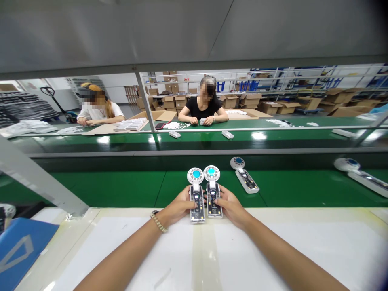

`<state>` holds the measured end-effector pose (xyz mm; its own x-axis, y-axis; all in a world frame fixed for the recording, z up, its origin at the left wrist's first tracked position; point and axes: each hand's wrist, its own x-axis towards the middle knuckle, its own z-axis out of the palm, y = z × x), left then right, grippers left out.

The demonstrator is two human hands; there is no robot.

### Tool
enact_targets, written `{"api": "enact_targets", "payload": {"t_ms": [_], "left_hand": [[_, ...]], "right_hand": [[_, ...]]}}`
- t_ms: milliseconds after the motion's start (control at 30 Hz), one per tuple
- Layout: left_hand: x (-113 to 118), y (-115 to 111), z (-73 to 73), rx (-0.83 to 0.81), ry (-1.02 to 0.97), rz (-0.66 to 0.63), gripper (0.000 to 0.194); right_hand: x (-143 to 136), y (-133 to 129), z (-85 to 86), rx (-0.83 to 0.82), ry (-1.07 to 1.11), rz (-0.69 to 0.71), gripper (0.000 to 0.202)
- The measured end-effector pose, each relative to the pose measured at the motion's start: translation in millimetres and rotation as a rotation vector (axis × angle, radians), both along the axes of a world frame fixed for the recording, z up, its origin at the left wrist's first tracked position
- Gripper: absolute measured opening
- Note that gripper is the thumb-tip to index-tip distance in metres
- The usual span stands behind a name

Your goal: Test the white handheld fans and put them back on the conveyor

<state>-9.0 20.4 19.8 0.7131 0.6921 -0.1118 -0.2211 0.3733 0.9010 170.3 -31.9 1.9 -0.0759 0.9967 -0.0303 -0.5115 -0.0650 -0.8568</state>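
My left hand is closed round a small handheld fan, its thumb lying on the front. A second, matching handheld fan is gripped by my right hand, thumb also on its face. Both have a round white slotted head with a bright turquoise centre and a clear body showing a dark circuit board. They stand side by side, heads up and nearly touching, above the near edge of the green belt. A white light shows on each board. My fingers behind the bodies are mostly hidden.
On the green belt to the right lie another fan and a further one. White worktop is in front of me; a blue bin sits left. Two co-workers sit across the line. White casings rest on the far belt.
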Motion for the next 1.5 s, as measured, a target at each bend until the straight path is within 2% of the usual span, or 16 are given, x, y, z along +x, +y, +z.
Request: {"api": "enact_targets", "payload": {"t_ms": [400, 500, 533, 633, 700, 767, 833, 900, 1000, 1100, 1167, 1233, 1300, 1333, 1400, 1500], "left_hand": [[0, 2, -1.1, 0.014, -0.01, -0.015, 0.053], [2, 2, -0.5, -0.05, -0.018, 0.071, 0.037], [2, 3, -0.5, -0.089, -0.012, 0.096, 0.032], [-1, 8, -0.1, -0.193, 0.048, 0.148, 0.054], [-7, 15, 0.2, -0.189, 0.11, 0.251, 0.06], [-14, 25, -0.5, -0.094, 0.227, 0.464, 0.06], [-21, 37, -3.0, 0.046, 0.365, 0.68, 0.054], [-27, 48, -6.9, 0.158, 0.474, 0.828, 0.043], [-34, 59, -12.0, 0.267, 0.578, 0.94, 0.041], [-37, 61, -11.6, 0.383, 0.658, 1.016, 0.056], [-38, 57, -8.2, 0.572, 0.721, 1.057, 0.065], [-37, 51, -3.5, 0.872, 0.762, 1.018, 0.063], [-36, 46, 1.8, 1.123, 0.723, 0.868, 0.051], [-34, 44, 4.4, 1.169, 0.681, 0.774, 0.043], [-27, 44, 9.2, 1.145, 0.647, 0.617, 0.028], [-6, 50, 13.9, 0.978, 0.723, 0.474, 0.018]], "right_hand": [[0, -2, 6.8, -0.016, 0.013, -0.005, 0.048], [-1, -3, 9.1, -0.088, 0.044, 0.011, 0.032], [0, -3, 10.2, -0.116, 0.055, 0.041, 0.035], [11, -2, 14.5, -0.138, 0.087, 0.11, 0.06], [27, 2, 16.7, -0.12, 0.076, 0.039, 0.063], [52, 8, 15.7, -0.099, -0.005, -0.135, 0.063], [82, 13, 10.5, -0.058, -0.217, -0.374, 0.066], [108, 18, 1.6, -0.03, -0.574, -0.577, 0.066], [129, 24, -13.9, -0.005, -0.795, -0.678, 0.049], [130, 29, -26.2, 0.045, -0.981, -0.703, 0.048], [134, 33, -30.2, 0.082, -1.116, -0.733, 0.051], [151, 33, -29.0, 0.105, -1.244, -0.79, 0.051], [187, 28, -21.8, 0.096, -1.362, -0.878, 0.05], [211, 23, -16.2, 0.072, -1.414, -0.935, 0.05], [266, 7, -3.3, -0.026, -1.49, -1.079, 0.047], [340, -21, 11.5, -0.205, -1.524, -1.304, 0.041]]}}
